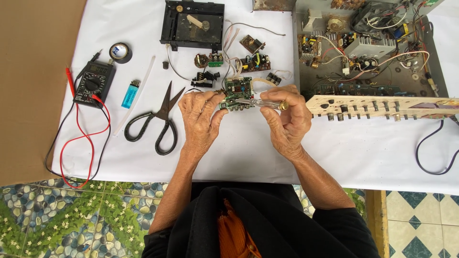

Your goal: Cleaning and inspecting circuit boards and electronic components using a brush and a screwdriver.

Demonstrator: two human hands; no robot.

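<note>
My left hand [200, 117] grips a small green circuit board [237, 91] by its left edge, above a white cloth [248, 148]. My right hand [286, 119] holds a screwdriver with a clear handle [263, 102], its shaft pointing left onto the board. Thin wires run from the board up to other small boards [256, 62].
Black scissors [160, 119], a blue lighter [130, 93], a multimeter [94, 82] with red and black leads and a tape roll [120, 51] lie at left. A black tray mechanism [192, 24] is at top. An opened amplifier chassis [368, 52] with a knob panel [377, 106] sits right.
</note>
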